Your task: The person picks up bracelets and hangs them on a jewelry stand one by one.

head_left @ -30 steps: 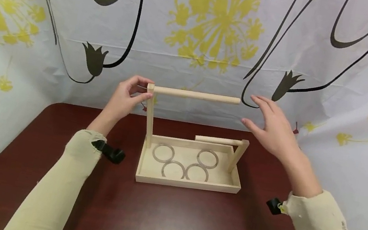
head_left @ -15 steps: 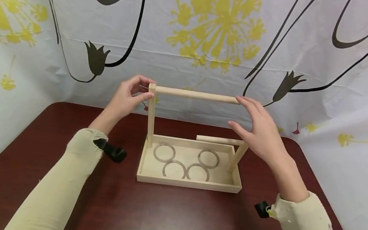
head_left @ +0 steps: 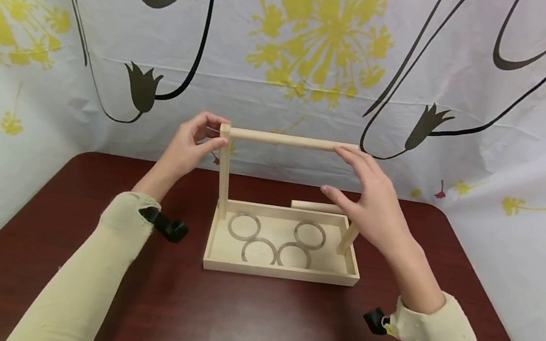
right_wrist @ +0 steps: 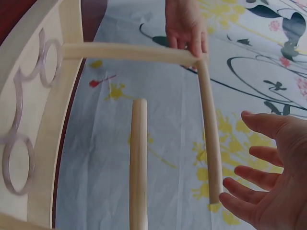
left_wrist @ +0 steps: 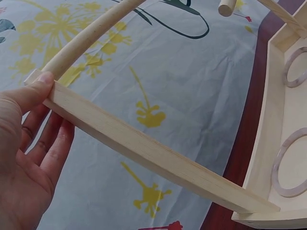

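Observation:
A pale wooden stand has a shallow tray (head_left: pixel 281 271), a tall post (head_left: pixel 224 174) at its left end and an upper dowel (head_left: pixel 284 139) running right from the post's top. My left hand (head_left: pixel 191 141) grips the top of that post, thumb (left_wrist: pixel 45 81) on its near side and fingers behind. My right hand (head_left: pixel 374 203) is beside the dowel's free end, fingers spread and holding nothing; in the right wrist view its fingertips (right_wrist: pixel 224 196) come right up to that end. Several greyish, marbled rings (head_left: pixel 242 239) lie flat in the tray.
A lower dowel (head_left: pixel 313 206) sticks out leftward from a short post (head_left: pixel 348 239) at the tray's right end, partly hidden by my right hand. The dark red table (head_left: pixel 246 324) lies under the stand. Behind it hangs a white patterned cloth (head_left: pixel 273 109).
My right hand has moved left and slightly down, from beyond the upper dowel's free end to beside it, its fingers staying spread. The left hand keeps its grip on the post.

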Demonstrator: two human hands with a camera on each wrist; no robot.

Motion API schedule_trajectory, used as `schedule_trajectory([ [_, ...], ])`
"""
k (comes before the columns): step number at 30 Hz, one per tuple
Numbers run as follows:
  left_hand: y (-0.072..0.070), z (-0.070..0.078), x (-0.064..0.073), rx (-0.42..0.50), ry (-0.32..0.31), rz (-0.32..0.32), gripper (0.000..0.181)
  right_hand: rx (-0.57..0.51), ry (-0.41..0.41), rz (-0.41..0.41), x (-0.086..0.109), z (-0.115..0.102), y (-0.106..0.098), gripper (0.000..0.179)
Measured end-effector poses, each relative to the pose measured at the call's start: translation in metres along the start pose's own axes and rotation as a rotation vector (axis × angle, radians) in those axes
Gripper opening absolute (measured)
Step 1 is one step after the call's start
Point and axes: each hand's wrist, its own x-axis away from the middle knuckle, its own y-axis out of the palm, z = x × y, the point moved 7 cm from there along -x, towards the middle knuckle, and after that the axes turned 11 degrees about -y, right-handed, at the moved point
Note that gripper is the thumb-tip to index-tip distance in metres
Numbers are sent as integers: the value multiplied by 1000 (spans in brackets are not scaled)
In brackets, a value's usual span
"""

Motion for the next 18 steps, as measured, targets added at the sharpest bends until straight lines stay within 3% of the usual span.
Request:
schedule_trajectory([
  [5,0,1,0,12,7,-4,32,-100,-20,15,3,-7,10,67],
  [18,0,0,1,-14,17,-25,31,-370,70,-38,11,-10,53,64],
])
